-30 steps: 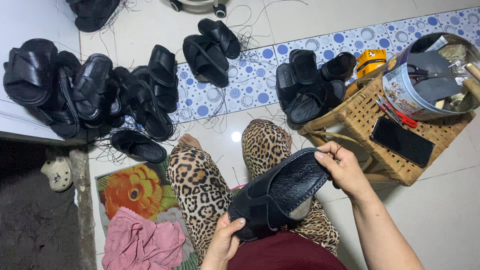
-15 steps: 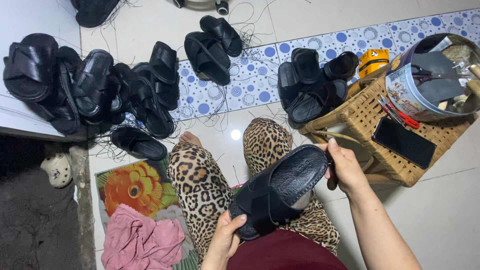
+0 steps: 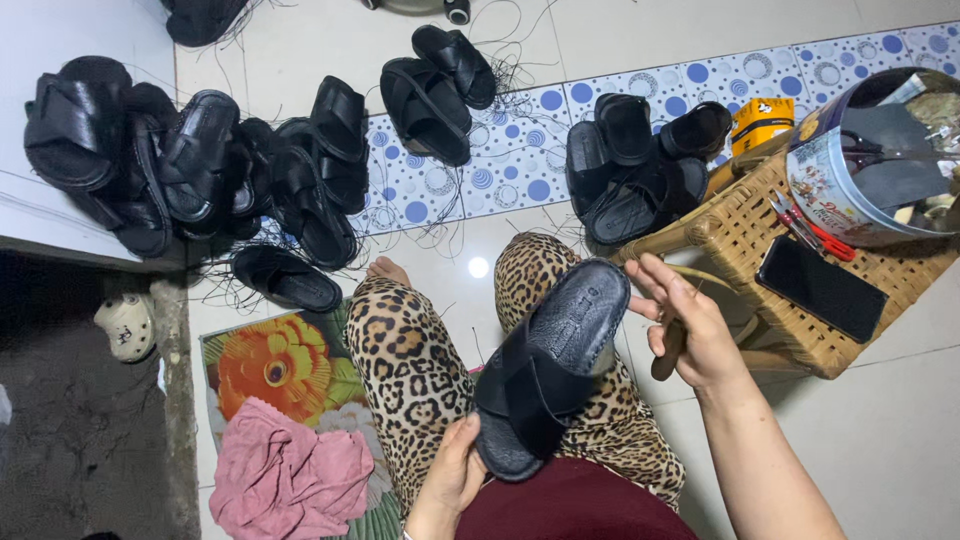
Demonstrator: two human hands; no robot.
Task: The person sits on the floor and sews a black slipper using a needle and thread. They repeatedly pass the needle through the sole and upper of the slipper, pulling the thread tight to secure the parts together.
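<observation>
One black sandal (image 3: 548,365) on lap: heel cupped by left hand (image 3: 452,478), toe just beside right hand (image 3: 690,335), fingers spread, wooden-handled tool (image 3: 668,352) loosely pinned. Risk: tool dropping, sandal sliding off knees.

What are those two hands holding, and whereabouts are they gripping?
The left hand holds a black sandal by its heel end. The right hand grips a small brown tool handle around its upper part.
</observation>
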